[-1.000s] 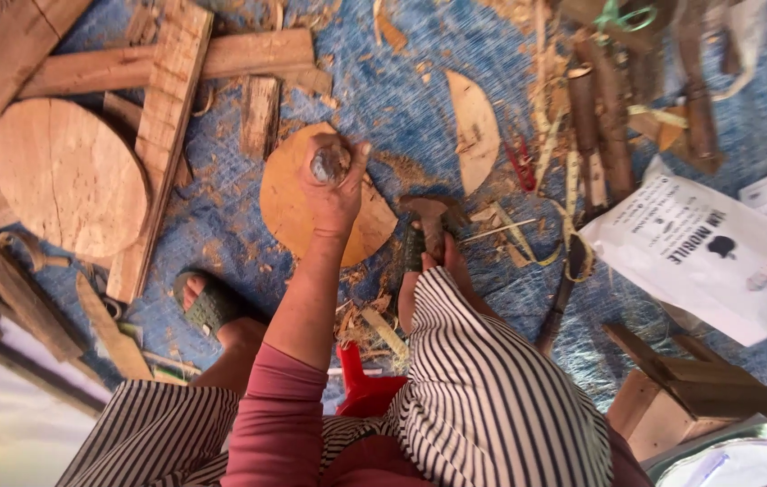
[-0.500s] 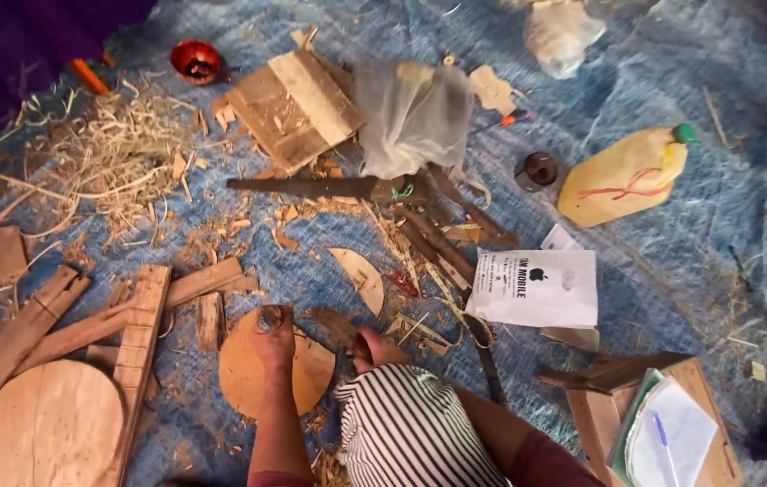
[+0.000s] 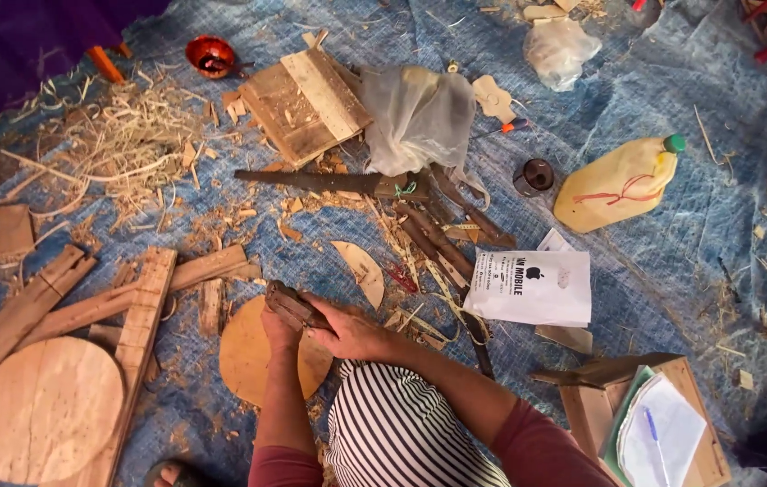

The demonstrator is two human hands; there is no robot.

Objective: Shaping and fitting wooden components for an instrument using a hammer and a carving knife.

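My left hand (image 3: 279,326) and my right hand (image 3: 348,330) both grip a dark brown wooden piece (image 3: 290,305). They hold it just above a flat round wooden disc (image 3: 244,356) that lies on the blue tarp (image 3: 672,243). My striped knee (image 3: 401,433) sits right below the hands. A half-round wooden offcut (image 3: 361,269) lies just beyond the right hand.
A handsaw (image 3: 329,183) lies further out beside dark sticks (image 3: 442,236). At the left are a large round board (image 3: 45,408), planks (image 3: 136,338) and wood shavings (image 3: 127,135). A white paper bag (image 3: 532,289), yellow jug (image 3: 622,182), plastic bag (image 3: 415,117) and wooden box (image 3: 622,406) sit right.
The view has tilted up and shows more of the tarp. My right hand has come from beside my knee to join the left hand on the wooden piece over the disc.
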